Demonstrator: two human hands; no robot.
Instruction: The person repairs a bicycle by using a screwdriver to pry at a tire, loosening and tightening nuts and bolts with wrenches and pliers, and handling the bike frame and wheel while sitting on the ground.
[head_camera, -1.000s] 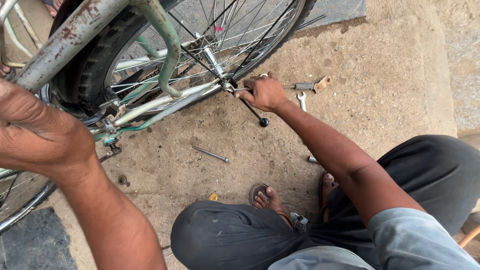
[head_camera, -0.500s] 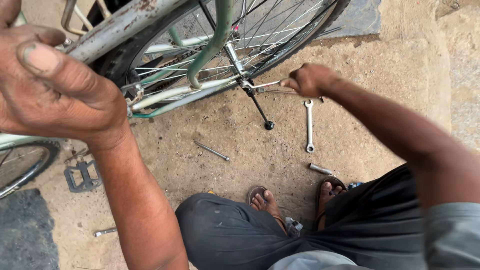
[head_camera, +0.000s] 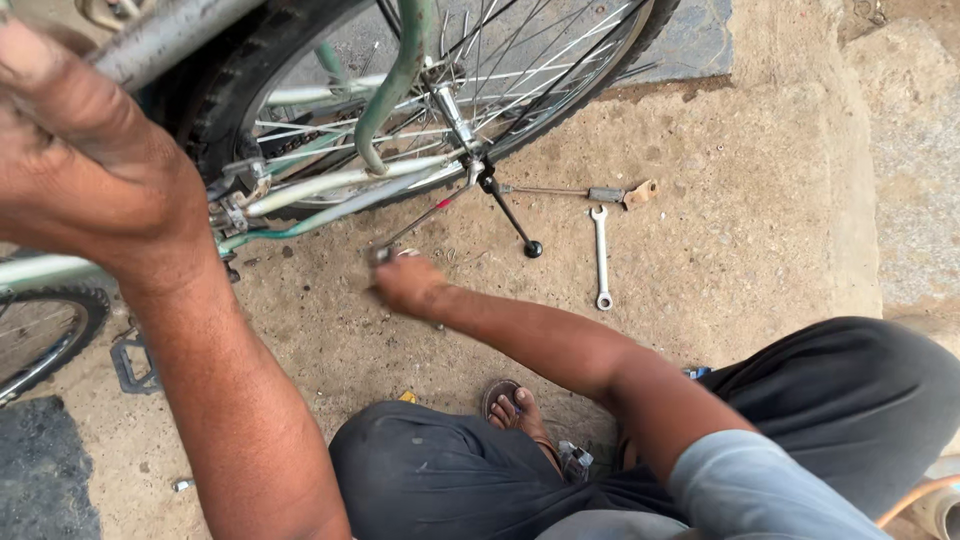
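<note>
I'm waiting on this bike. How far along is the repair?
Done: rear wheel sits mounted, kickstand down. In hand: left hand grips the bicycle frame; right hand reaches the ground, blurred. Left: hard to tell; wrench and handled tool lie out.

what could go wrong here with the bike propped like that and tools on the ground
The bicycle seems steadied only by the left hand on its frame and a thin kickstand; it might tip if the grip slackens. The right hand reaches low near the spokes, so fingers could get caught. The wrench lies loose near the sandalled foot.
</note>
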